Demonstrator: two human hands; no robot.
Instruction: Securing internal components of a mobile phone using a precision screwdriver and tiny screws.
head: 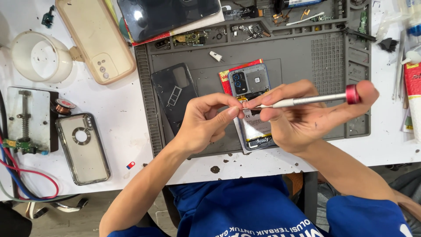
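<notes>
Right hand [302,118] grips a precision screwdriver [307,100], red cap against the index fingertip, its tip right at the left hand's [206,123] pinched thumb and forefinger. Both hover over an opened smartphone [252,109] lying on the grey repair mat [307,61], back cover [175,94] just beside.
</notes>
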